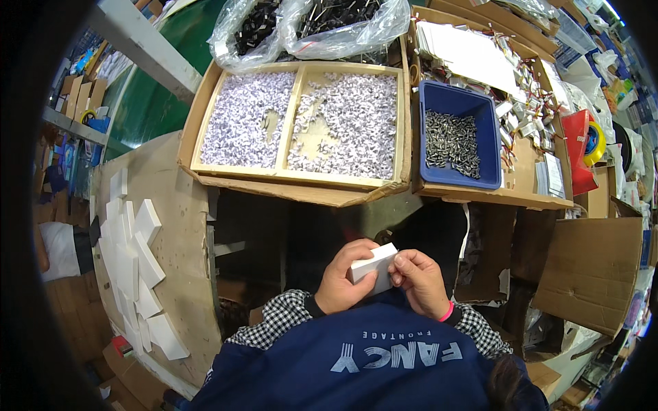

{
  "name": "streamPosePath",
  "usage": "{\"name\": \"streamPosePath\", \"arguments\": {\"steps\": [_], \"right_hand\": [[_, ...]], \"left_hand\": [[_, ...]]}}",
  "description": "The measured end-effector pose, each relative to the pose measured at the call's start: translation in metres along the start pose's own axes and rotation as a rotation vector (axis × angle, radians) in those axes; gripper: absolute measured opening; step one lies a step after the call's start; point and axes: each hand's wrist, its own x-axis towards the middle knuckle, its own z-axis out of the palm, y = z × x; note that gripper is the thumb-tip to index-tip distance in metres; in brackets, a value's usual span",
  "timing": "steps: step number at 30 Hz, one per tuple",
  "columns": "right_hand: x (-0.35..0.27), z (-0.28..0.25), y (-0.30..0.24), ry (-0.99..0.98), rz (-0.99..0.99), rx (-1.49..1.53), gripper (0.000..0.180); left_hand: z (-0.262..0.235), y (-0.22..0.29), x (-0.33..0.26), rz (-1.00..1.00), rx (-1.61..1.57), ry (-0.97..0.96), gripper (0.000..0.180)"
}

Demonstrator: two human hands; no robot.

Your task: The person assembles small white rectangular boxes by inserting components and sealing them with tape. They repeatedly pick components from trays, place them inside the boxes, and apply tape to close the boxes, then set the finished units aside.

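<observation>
The left hand (342, 279) is clamped on a white box (373, 261), thumb on the near face, fingers behind. The right hand (423, 283) has thumb and index finger pinched together at the box's right end; whether anything small sits between them cannot be told. A tight left squeeze could dent the sides if they are thin, and a tug by the right fingertips could twist the box loose, since only one hand supports it, above the lap. The box lies tilted between the hands, its left end inside the left grip and its right end at the right fingertips.

Beyond, a divided wooden tray (290, 120) carries small white pieces (247, 113) in both compartments. A blue bin (487, 137) of metal pieces (452, 142) stands toward the left edge of a carton (526, 179). More white boxes (126, 268) lie along the bench's (184, 236) left edge.
</observation>
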Motion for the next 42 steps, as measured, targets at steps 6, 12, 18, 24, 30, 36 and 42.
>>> {"name": "streamPosePath", "arguments": {"steps": [6, 12, 18, 24, 30, 36, 42], "right_hand": [[-0.004, -0.005, 0.014, 0.012, 0.013, 0.101, 0.011], [-0.004, -0.007, 0.016, 0.012, -0.010, -0.092, 0.015], [-0.001, -0.001, 0.012, 0.056, -0.016, -0.139, 0.017], [0.004, 0.001, 0.004, 0.058, 0.049, -0.092, 0.016], [0.008, 0.004, -0.010, 0.054, 0.133, -0.130, 0.014], [0.010, 0.008, -0.020, 0.054, 0.159, -0.254, 0.015], [0.015, 0.005, -0.018, 0.038, 0.150, -0.336, 0.020]], "left_hand": [[-0.010, 0.004, 0.003, -0.122, 0.077, -0.129, 0.036], [-0.002, 0.002, -0.004, -0.086, 0.092, -0.084, 0.036], [0.003, 0.005, -0.006, -0.094, 0.207, -0.088, 0.048], [0.007, 0.005, -0.008, -0.100, 0.212, -0.077, 0.057], [0.008, 0.006, -0.006, 0.027, 0.246, -0.068, 0.059], [0.006, 0.012, -0.003, 0.064, 0.397, -0.151, 0.055], [0.009, 0.005, -0.005, -0.005, 0.396, -0.057, 0.050]]}}
